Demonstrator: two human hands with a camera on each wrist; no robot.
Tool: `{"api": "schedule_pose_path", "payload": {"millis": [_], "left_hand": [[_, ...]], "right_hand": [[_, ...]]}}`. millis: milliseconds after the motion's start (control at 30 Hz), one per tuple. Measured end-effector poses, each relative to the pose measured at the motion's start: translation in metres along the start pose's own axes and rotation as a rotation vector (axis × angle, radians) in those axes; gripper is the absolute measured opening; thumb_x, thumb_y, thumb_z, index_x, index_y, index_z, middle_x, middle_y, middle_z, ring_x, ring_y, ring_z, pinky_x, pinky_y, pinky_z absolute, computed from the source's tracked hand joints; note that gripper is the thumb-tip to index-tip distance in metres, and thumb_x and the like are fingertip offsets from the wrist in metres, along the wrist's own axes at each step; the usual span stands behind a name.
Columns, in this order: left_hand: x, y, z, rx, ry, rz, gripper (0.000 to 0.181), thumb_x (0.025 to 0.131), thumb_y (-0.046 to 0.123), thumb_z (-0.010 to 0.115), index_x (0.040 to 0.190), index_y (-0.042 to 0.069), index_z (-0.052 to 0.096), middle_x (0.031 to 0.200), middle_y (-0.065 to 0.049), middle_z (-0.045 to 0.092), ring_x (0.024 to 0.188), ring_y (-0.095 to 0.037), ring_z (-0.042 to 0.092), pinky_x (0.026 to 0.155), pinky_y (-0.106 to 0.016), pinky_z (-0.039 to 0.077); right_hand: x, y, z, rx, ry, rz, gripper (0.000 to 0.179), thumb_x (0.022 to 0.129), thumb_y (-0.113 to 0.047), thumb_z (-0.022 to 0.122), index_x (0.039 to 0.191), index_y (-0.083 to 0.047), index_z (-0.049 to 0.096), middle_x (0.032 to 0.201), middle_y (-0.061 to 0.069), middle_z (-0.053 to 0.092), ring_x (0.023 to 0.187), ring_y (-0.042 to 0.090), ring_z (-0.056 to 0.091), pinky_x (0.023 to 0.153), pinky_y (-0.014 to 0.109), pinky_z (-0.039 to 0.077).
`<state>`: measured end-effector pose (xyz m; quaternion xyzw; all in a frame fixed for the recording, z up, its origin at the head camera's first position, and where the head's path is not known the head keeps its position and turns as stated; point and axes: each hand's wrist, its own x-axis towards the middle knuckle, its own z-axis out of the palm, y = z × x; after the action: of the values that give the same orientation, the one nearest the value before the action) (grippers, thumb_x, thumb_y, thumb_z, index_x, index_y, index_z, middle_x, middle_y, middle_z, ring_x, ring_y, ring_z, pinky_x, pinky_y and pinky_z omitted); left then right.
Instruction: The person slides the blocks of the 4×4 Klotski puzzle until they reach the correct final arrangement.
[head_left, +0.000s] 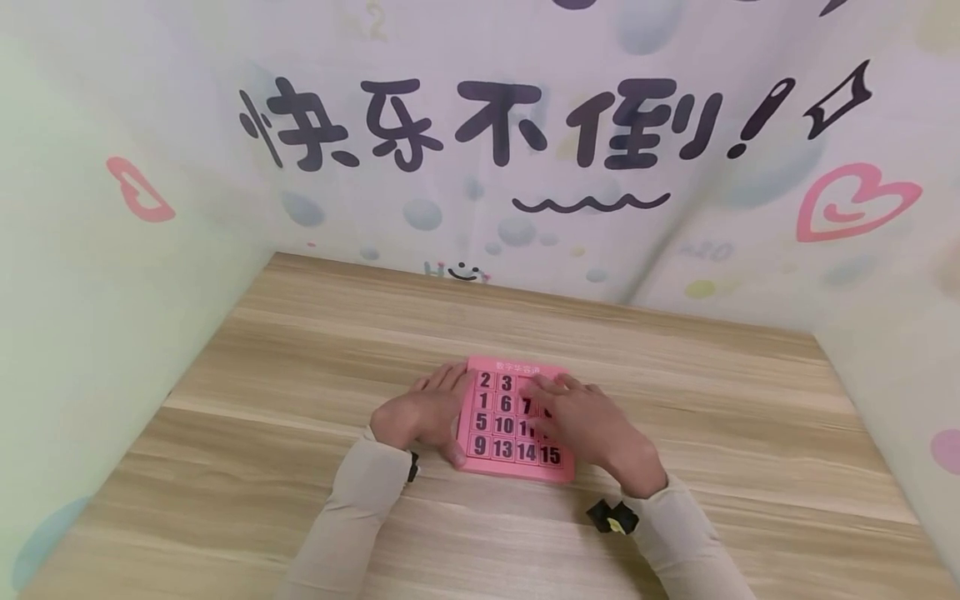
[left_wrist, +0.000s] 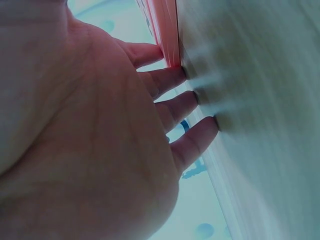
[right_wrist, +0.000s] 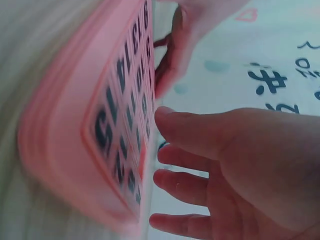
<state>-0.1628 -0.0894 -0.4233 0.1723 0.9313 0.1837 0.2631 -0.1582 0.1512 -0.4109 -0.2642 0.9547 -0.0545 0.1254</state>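
Observation:
A pink number sliding puzzle [head_left: 517,472] lies flat on the wooden table, its tiles bearing black digits. The bottom row reads 9, 13, 14, 15. At its left side rests my left hand [head_left: 420,414], thumb by the lower left edge. In the left wrist view, its nearly straight fingers [left_wrist: 181,107] reach down to the table, some touching the puzzle's side. My right hand [head_left: 592,425] hovers over the right half of the tiles, covering several; in the right wrist view its thumb [right_wrist: 185,129] and fingers extend close to the puzzle's face. Whether they press a tile, I cannot tell.
The wooden table [head_left: 337,333] extends around the puzzle on all sides. A pale printed curtain [head_left: 465,217] with dark lettering hangs behind its back edge, and light walls stand at both sides. Each wrist wears a dark strap or device [head_left: 613,517].

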Motion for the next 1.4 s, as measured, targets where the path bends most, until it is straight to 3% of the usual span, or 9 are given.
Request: {"api": "schedule_pose_path", "payload": {"millis": [233,533,1400], "left_hand": [[0.001,0.002,0.0,0.003,-0.01,-0.003,0.132,0.062,0.037,0.091,0.16,0.008,0.007,0.167,-0.013,0.001,0.154,-0.03,0.0,0.125,-0.047,0.008],[0.003,0.002,0.001,0.021,-0.01,-0.002,0.133,0.062,0.038,0.091,0.16,0.008,0.007,0.167,-0.013,0.002,0.154,-0.031,0.001,0.125,-0.047,0.008],[0.001,-0.001,-0.001,0.004,0.0,0.003,0.132,0.062,0.036,0.092,0.16,0.007,0.008,0.167,-0.013,0.003,0.154,-0.031,0.001,0.125,-0.047,0.009]], "right_hand": [[0.01,-0.017,0.007,-0.041,-0.009,-0.003,0.057,0.1,-0.042,0.054,0.152,-0.023,0.041,0.159,0.002,0.036,0.147,0.036,0.031,0.116,0.061,0.029],[0.018,-0.029,0.011,-0.095,-0.011,0.021,0.052,0.103,-0.039,0.049,0.151,-0.022,0.043,0.158,0.004,0.038,0.147,0.035,0.031,0.115,0.061,0.031],[0.015,-0.025,0.001,-0.046,-0.072,0.03,0.056,0.101,-0.041,0.053,0.151,-0.019,0.044,0.16,0.006,0.036,0.146,0.039,0.031,0.116,0.062,0.029]]}}
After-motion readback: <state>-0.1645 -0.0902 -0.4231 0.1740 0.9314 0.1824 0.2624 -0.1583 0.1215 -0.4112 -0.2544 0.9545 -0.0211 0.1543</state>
